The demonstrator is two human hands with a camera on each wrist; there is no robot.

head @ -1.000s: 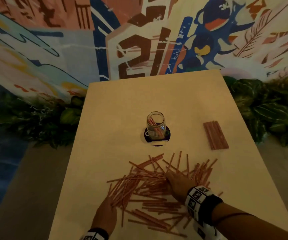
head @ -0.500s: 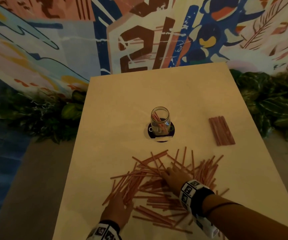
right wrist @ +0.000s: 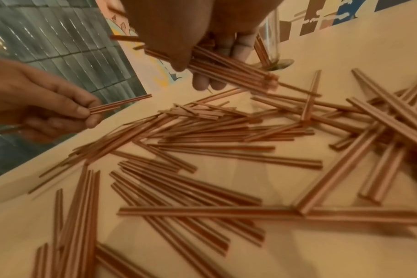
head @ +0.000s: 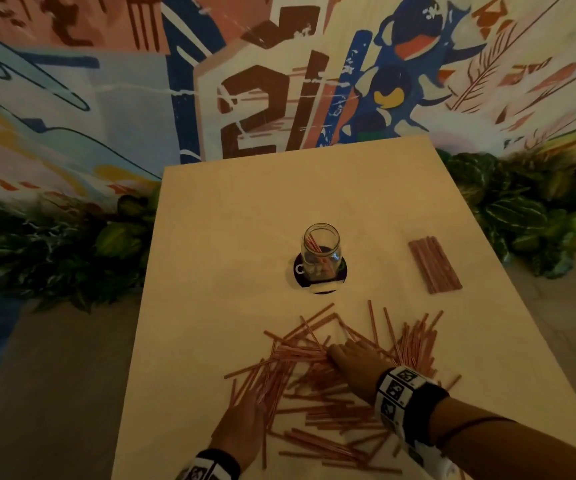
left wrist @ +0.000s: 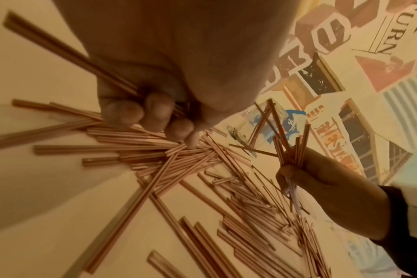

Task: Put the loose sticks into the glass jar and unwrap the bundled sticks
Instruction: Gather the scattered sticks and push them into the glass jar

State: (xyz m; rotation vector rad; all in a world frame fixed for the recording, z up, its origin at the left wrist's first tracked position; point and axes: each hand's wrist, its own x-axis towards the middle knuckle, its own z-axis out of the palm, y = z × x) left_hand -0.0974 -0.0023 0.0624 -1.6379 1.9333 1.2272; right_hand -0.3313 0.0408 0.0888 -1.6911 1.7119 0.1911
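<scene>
Both hands work low over the pile of loose sticks [head: 328, 386] spread across the near half of the table [head: 210, 237]; the left hand [head: 241, 427] curls round a few sticks at the pile's left edge, fingers [right wrist: 83, 111] pinching them; the right hand [head: 352, 365] grips a thicker handful [right wrist: 226, 65] near the middle; the jar [head: 320, 252] stands upright on a dark coaster [head: 340, 271] beyond the pile, a few sticks already inside; the bundle [head: 433, 265] lies flat to the jar's right, well apart, wrapping too small to tell.
</scene>
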